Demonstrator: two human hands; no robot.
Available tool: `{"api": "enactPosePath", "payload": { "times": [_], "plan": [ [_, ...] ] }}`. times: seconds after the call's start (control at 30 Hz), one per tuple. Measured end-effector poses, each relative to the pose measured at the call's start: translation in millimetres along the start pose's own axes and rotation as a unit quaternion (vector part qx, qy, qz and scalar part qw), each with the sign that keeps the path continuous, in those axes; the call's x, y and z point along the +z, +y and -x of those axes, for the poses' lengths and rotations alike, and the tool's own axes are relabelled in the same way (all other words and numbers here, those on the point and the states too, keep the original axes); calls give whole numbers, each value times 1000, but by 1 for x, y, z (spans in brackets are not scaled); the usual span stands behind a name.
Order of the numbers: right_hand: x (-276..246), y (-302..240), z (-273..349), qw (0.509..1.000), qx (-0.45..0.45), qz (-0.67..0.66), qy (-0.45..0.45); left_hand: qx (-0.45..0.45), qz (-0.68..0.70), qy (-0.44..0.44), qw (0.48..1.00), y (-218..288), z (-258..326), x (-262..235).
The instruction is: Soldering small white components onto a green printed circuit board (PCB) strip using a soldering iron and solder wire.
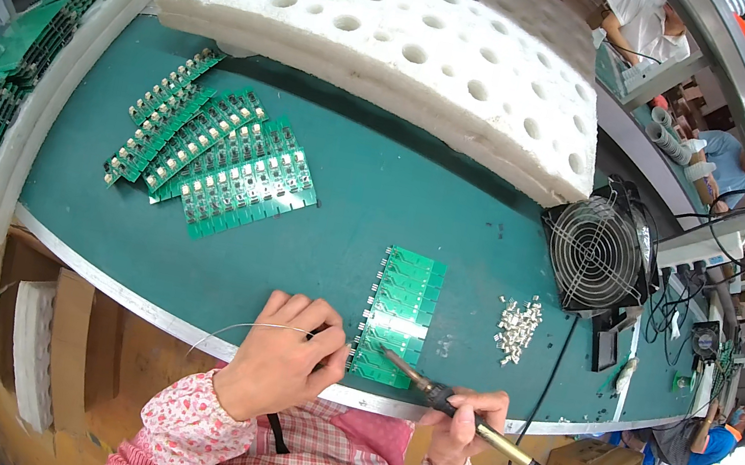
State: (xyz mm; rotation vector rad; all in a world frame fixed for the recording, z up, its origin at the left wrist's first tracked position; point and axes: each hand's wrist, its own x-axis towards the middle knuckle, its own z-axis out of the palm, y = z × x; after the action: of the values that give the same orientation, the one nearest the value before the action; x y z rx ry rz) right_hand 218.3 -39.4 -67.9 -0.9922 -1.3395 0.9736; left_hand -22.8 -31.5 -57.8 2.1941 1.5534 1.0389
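A green circuit board panel lies on the green mat near the table's front edge, with a row of small parts along its left side. In my right hand is a soldering iron, its tip over the lower part of the panel; whether the tip touches cannot be made out. My left hand is closed at the panel's lower left, with a thin solder wire running out to the left from its fingers. The wire's working end is hidden.
Assembled circuit boards lie fanned out at left. Small white connectors form a pile right of the panel. A white foam block spans the back, near a black fan. More boards stand in foam at far left. Other people work beyond.
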Motion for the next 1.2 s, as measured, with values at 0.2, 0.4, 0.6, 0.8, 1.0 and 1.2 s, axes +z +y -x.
{"api": "enactPosePath", "payload": {
  "times": [0.2,0.4,0.6,0.8,1.0,1.2],
  "plan": [
    [-4,-14,-10,959,-166,214,-81,52,11,-19,998,14,12,-7],
    [-2,-22,-9,884,-216,332,-248,110,-16,-24,994,36,25,-1],
    [-9,-19,-14,885,-221,337,-235,79,-32,-22,996,27,32,-10],
    [17,-21,-5,916,-152,348,-127,5,42,69,997,13,27,-8],
    [28,-17,-7,930,-110,329,-121,-28,64,126,990,2,19,-2],
    [29,-9,-12,916,-151,359,-98,-39,56,157,985,1,15,0]
  ]
}}
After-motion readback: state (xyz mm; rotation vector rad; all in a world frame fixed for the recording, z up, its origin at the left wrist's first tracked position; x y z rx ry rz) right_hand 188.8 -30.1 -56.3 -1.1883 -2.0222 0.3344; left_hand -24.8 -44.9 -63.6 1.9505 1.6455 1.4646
